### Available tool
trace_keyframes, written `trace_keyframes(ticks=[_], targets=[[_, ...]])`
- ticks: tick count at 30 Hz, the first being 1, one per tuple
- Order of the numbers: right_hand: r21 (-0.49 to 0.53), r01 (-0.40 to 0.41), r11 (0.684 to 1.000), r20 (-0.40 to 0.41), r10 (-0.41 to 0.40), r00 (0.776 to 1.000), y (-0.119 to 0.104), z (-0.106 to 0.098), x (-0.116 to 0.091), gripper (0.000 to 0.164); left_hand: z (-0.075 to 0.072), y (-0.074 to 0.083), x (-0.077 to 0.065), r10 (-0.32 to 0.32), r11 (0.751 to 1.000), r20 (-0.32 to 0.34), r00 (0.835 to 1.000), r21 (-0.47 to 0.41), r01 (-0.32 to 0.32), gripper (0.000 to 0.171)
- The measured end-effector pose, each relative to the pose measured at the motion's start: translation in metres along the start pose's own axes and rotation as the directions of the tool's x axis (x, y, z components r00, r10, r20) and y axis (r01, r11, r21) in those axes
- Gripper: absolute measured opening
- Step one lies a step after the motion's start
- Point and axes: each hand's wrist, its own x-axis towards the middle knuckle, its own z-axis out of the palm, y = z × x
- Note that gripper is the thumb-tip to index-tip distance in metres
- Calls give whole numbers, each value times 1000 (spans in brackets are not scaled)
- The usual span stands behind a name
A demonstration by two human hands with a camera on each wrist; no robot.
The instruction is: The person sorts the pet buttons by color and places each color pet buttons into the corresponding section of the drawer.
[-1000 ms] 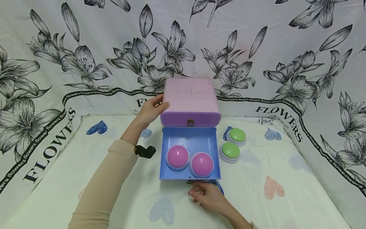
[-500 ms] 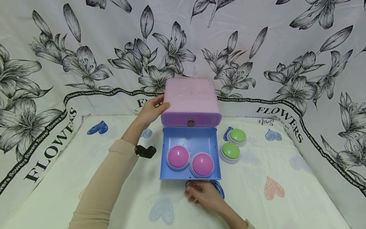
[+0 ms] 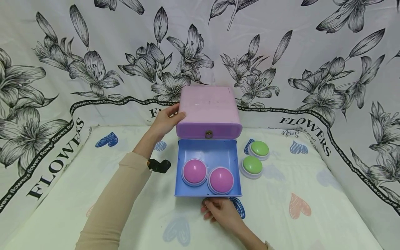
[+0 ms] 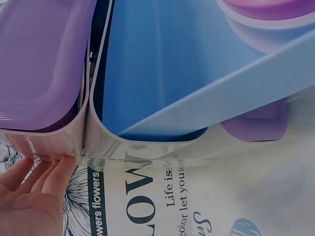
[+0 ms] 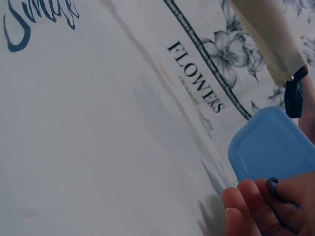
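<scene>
A small pink two-drawer box (image 3: 207, 104) stands at the back of the bed. Its upper drawer has a purple front (image 3: 193, 131) and is closed. The lower blue drawer (image 3: 206, 147) is pulled out and holds two pink dome-topped round things (image 3: 194, 171) with pale rims. My left hand (image 3: 165, 121) presses its fingers against the box's left side; the left wrist view shows those fingers (image 4: 59, 177) fairly straight. Below the drawer's front edge, my right hand (image 3: 223, 211) pinches a dark ring pull (image 5: 273, 187) at the blue drawer front (image 5: 270, 145).
Two green dome-topped round things (image 3: 252, 165) with pale rims lie on the white heart-print sheet (image 3: 275, 208), just right of the drawer. A flower-print cloth (image 3: 140, 27) hangs behind the box. Another metal ring (image 3: 208, 133) sits on the purple front.
My right hand has shifted slightly left under the drawer front, and its thumb and finger have closed on the ring pull. The left hand, box and drawer have stayed put.
</scene>
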Motion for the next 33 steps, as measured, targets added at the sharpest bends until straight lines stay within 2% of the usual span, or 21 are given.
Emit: trace_keyframes(ticks=[14, 21, 33], targets=[[-9, 18, 1000, -58, -18, 998, -2, 5, -1, 34, 0, -2, 1, -5, 1000, -5, 1000, 0, 5, 63], [2, 24, 1000, -81, -24, 996, -4, 6, 0, 32, 0, -1, 1, 3, 1000, -5, 1000, 4, -3, 62], [-36, 43, 998, -146, -48, 988, -2, 9, 0, 25, -1, -2, 1, 7, 1000, 0, 1000, -2, -7, 63]])
